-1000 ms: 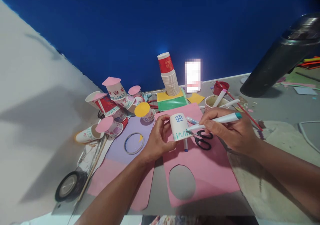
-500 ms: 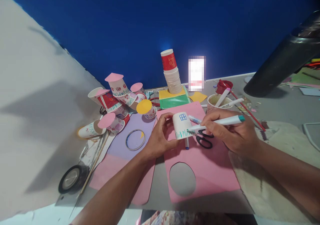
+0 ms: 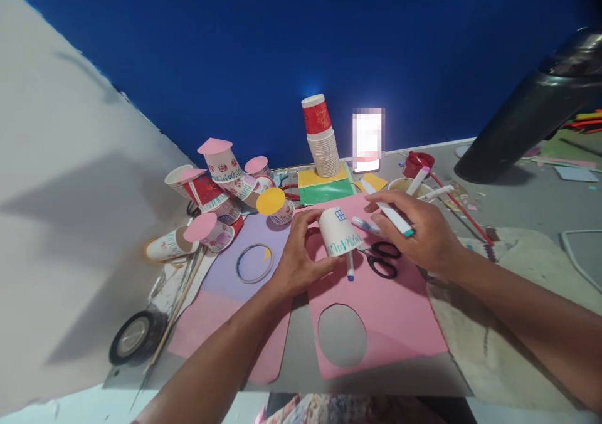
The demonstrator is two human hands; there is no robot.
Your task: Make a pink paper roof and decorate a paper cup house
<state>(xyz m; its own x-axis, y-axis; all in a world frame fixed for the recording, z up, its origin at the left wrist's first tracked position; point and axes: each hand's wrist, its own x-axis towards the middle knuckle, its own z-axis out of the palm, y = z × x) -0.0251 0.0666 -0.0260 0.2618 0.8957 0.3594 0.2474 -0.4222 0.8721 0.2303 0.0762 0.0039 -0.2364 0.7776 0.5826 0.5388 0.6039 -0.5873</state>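
while the left hand (image 3: 301, 258) grips an upturned white paper cup (image 3: 337, 231) by its side, fingers and thumb closed around it, the cup tilts just above a pink sheet (image 3: 390, 311) near the middle of the grey surface (image 3: 517, 198). the cup shows a small blue window drawing near its top and a teal zigzag along its rim. the right hand (image 3: 423, 233) is closed on a white marker (image 3: 392, 214) with a teal end, its fingertips just beside the cup's right side. black scissors (image 3: 383, 259) lie on the pink sheet under that hand, and another pen (image 3: 349, 266) pokes out below the cup. a round hole is cut in the sheet toward the near edge. a ring of clear tape (image 3: 254, 263) rests on a lilac sheet (image 3: 226, 280) to the left. decorated cups (image 3: 221, 189) with paper discs cluster toward the far left, and a stack of cups (image 3: 322, 138) stands at the far edge on yellow and green paper (image 3: 327, 189).
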